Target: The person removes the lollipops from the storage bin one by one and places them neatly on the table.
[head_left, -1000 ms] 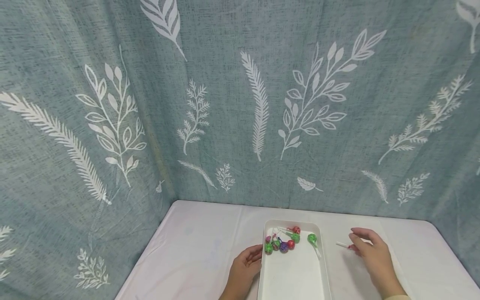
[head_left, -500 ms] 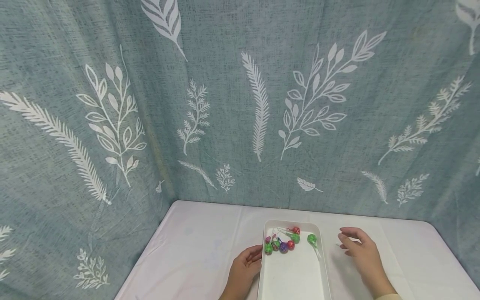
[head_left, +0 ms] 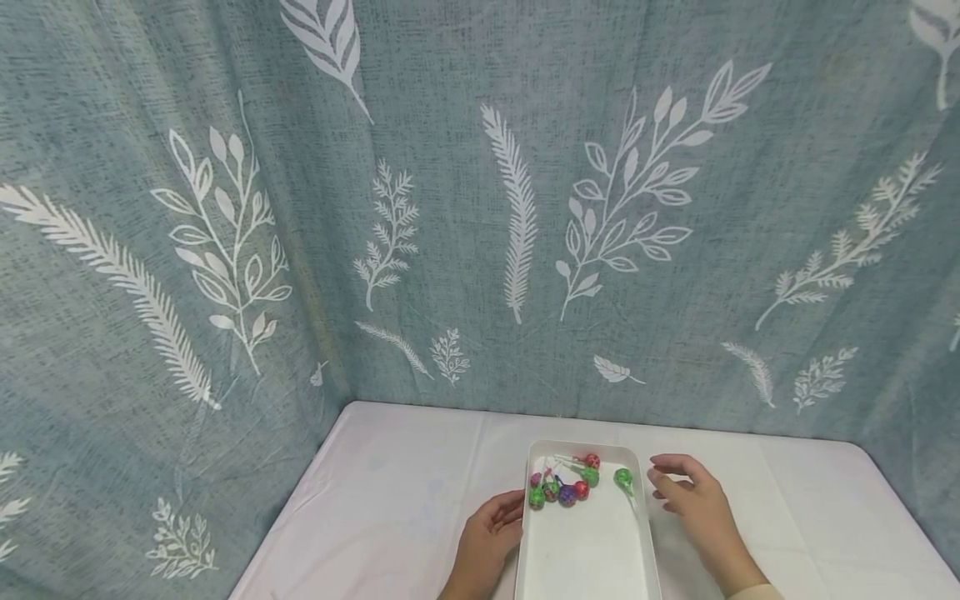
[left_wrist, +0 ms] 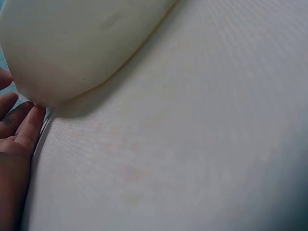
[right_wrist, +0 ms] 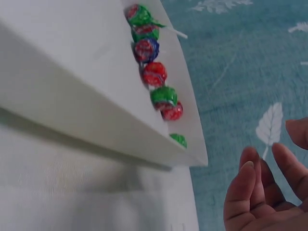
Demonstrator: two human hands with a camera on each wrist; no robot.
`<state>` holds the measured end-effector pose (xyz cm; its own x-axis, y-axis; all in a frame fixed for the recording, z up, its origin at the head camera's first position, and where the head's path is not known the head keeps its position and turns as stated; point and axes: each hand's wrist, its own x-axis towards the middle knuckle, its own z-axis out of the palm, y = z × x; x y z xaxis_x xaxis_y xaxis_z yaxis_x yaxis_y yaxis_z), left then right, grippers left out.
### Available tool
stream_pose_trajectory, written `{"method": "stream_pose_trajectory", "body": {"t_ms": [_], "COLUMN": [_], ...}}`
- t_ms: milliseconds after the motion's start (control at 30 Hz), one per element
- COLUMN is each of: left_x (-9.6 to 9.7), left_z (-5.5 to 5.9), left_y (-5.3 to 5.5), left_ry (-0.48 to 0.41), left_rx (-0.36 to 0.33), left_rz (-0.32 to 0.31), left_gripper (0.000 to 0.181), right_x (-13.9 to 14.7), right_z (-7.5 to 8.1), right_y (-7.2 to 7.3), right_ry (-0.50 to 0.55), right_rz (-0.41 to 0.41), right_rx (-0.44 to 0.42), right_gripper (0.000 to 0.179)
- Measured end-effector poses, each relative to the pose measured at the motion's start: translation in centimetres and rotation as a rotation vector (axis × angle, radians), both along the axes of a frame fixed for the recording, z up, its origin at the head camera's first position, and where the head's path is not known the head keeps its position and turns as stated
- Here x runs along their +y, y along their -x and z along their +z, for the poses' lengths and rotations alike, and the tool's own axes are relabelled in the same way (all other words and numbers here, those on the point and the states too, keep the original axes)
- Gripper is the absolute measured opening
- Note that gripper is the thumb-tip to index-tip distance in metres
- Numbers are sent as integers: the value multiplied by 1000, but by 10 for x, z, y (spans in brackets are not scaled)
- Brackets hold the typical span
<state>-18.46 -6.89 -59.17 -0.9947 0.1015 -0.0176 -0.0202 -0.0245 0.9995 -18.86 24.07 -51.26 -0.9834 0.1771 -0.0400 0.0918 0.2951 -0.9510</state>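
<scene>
A white rectangular tray (head_left: pixel 585 550) lies on the table with several wrapped lollipops inside. Most cluster at the far left: red, green, and a purple one (head_left: pixel 567 496). A separate green lollipop (head_left: pixel 623 477) lies by the right wall, its white stick toward me. My left hand (head_left: pixel 487 537) rests its fingertips against the tray's outer left wall; in the left wrist view those fingers (left_wrist: pixel 31 127) touch the tray's lower edge. Just outside the right wall hovers my right hand (head_left: pixel 693 504), fingers loosely bent and apart. In the right wrist view nothing shows between its fingers (right_wrist: pixel 240 187).
A white cloth covers the table (head_left: pixel 405 475). Behind and to the left hangs a blue-green curtain (head_left: pixel 450 250) with white leaf prints. The tray's raised walls stand between my two hands.
My right hand has moved left toward the tray. The white stick and bit of red wrapper visible beside it earlier are now out of sight. The left hand stays put.
</scene>
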Motion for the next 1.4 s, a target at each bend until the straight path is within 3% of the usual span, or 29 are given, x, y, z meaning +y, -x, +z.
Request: {"method": "stream_pose_trajectory", "body": {"t_ms": [233,767,1400], "left_x": [-1,0,-1], "left_z": [-1,-2,-4], "left_y": [0,1,3], "left_ry": [-21,-13,4], "left_rx": [9,13,-4], "left_rz": [-12,-2,-7], "left_gripper": [47,48,48], "right_x": [-14,-40,-68], "right_z": [2,3,-15], "right_y": [1,5,12], "right_ry": [45,41,92], "right_rz": [19,58,80], "right_rx": [13,15,32], "right_gripper": [38,35,27]}}
